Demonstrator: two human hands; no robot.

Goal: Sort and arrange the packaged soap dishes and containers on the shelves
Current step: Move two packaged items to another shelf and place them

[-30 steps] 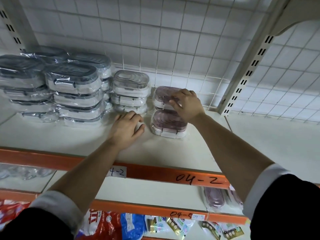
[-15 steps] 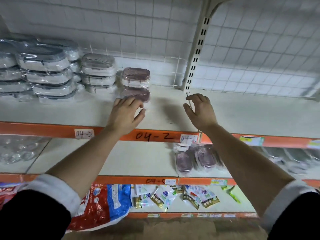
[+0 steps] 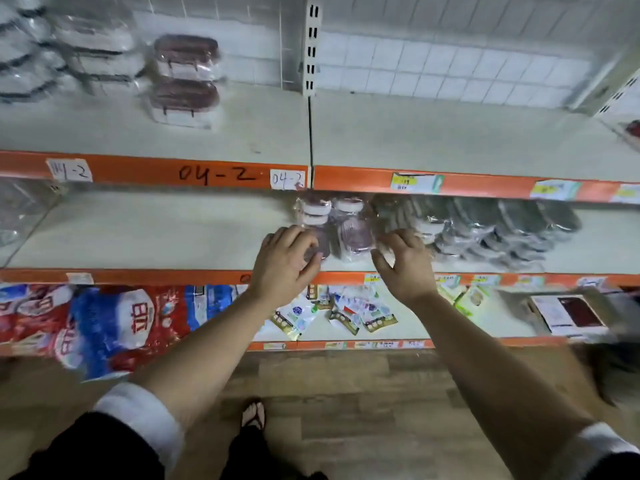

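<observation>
A person's left hand [image 3: 284, 263] and right hand [image 3: 405, 263] reach among wrapped soap dishes near the front edge of a shop's middle shelf [image 3: 156, 233].
The left hand curls its fingers and thumb round one wrapped pink soap dish [image 3: 318, 250] close to the shelf's front edge. The right hand is just beside it, fingers bent at the crinkled wrap of a second pink dish [image 3: 356, 237]; whether it has hold of anything cannot be told. Grey wrapped dishes [image 3: 485, 226] lie along the same shelf to the right. On the top shelf [image 3: 242, 133], two pink-lidded containers [image 3: 185, 81] stand stacked towards the back.
</observation>
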